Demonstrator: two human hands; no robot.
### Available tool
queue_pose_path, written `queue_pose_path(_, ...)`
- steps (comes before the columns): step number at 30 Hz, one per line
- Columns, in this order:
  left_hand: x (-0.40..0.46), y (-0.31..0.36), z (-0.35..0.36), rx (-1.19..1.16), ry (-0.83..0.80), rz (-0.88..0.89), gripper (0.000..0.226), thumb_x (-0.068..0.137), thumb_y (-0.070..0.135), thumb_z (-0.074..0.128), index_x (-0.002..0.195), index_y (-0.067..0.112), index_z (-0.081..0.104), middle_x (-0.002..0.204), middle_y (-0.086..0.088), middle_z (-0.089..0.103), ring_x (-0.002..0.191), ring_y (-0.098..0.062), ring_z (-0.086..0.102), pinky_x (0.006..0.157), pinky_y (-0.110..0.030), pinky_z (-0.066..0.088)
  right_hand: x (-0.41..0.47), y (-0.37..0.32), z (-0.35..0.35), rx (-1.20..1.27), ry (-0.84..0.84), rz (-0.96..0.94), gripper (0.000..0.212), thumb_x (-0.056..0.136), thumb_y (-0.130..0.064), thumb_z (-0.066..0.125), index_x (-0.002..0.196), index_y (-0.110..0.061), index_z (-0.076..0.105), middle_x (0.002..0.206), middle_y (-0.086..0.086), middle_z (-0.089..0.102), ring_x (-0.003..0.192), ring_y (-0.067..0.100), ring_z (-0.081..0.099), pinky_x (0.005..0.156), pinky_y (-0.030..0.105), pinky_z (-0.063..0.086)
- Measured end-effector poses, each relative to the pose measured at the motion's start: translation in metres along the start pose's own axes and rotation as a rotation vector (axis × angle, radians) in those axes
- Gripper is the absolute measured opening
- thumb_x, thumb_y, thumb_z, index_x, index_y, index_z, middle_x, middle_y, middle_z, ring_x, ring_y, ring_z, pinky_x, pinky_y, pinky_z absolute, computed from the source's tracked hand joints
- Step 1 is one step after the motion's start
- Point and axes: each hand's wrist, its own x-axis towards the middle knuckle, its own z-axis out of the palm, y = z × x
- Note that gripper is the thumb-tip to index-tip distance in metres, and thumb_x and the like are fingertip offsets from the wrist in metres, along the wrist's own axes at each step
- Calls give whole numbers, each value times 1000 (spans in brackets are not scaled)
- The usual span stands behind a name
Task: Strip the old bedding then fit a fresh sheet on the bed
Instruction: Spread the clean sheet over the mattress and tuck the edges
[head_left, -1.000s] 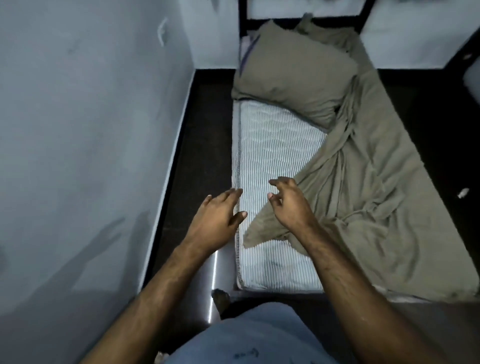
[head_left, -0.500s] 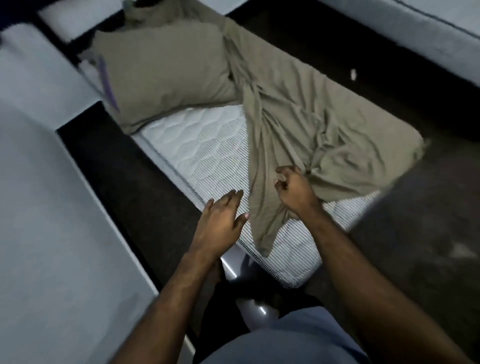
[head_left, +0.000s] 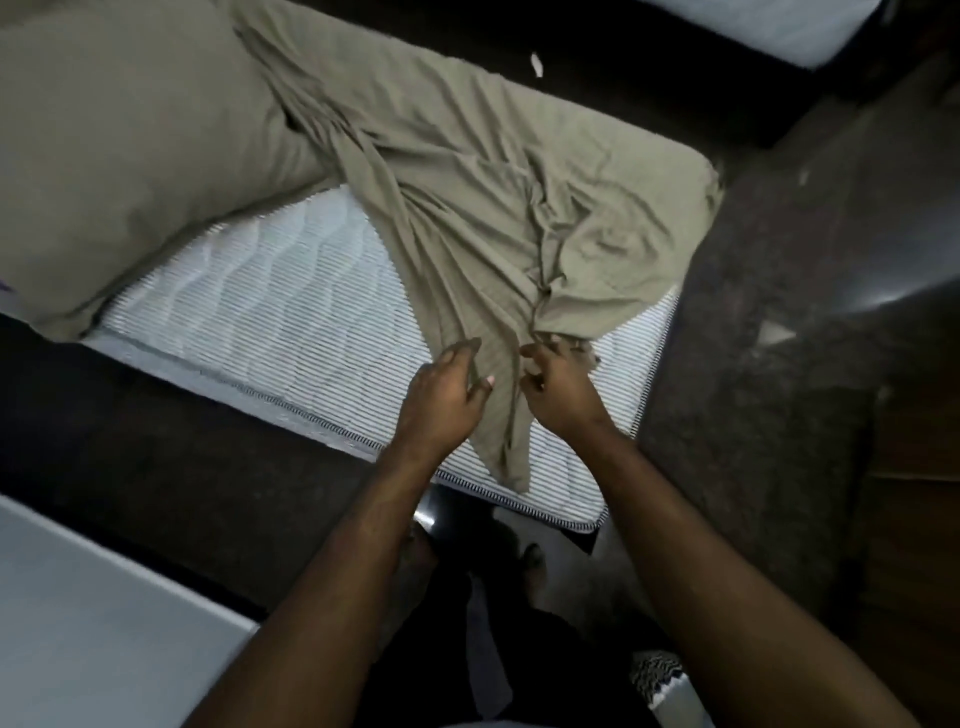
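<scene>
While the olive sheet (head_left: 467, 197) lies half peeled off the mattress (head_left: 270, 312), stripping is under way — the right hand (head_left: 558, 387) pinches its bunched edge, the left hand (head_left: 441, 395) open-fingered beside it — next, a firm two-handed pull.

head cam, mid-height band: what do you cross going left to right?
Pillow → bare striped mattress → left hand → right hand → dark floor.
</scene>
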Motion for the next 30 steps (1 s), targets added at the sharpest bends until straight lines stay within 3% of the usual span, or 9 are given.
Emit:
queue_pose_path(4,25,-19,61,-71,-25,-65,57,92,35,56,140,5,55,135,-18,62,121,-36,61,100,-44,50,30,54,47,-31,-79,55,55,82,-30,50,132,-8,57,124,24,59,108,44,62,91,50,52)
queue_pose_path(7,46,-53,127,4,-98,-31,55,95,29,59,143,3,53,145,-19,55,133,-34,53,111,-38,41,57,106,85,-208,-137,-45,66,86,-29,59,146,-6,47,137,28,54,119,48,55,96,52,50)
queue_pose_path(10,75,-106,189,143,-75,56,58,95,27,58,147,5,49,159,-17,38,148,-36,34,119,-40,31,95,154,113,-478,-143,-147,64,98,-27,49,158,-27,25,164,11,25,149,34,26,114,53,33)
queue_pose_path(12,94,-145,227,287,-83,79,68,95,37,56,157,15,36,168,-10,22,154,-34,19,120,-46,25,122,197,130,-543,-189,-129,62,103,-29,38,159,-35,13,169,0,4,155,29,6,120,55,17)
queue_pose_path(14,103,-176,256,420,-86,55,76,98,52,50,162,26,19,171,-1,9,157,-26,6,124,-49,17,137,234,143,-548,-177,-178,66,100,-42,40,159,-38,11,169,-3,2,154,31,10,119,55,18)
queue_pose_path(17,106,-204,289,533,23,107,74,100,59,38,163,25,17,171,-1,8,158,-24,2,126,-50,9,141,265,163,-590,-25,-289,69,95,-54,40,159,-39,17,168,-4,14,150,30,25,117,50,26)
queue_pose_path(23,122,-229,317,581,181,161,71,99,51,39,162,22,23,170,-4,15,157,-28,11,125,-50,10,155,272,187,-585,203,-332,69,92,-49,49,157,-37,28,165,0,26,149,26,27,117,45,27)
queue_pose_path(30,132,-244,332,587,214,178,74,96,51,41,162,23,18,169,-4,15,157,-27,8,125,-47,3,165,275,194,-601,226,-322,76,87,-50,57,156,-35,31,164,0,28,150,26,25,118,45,20)
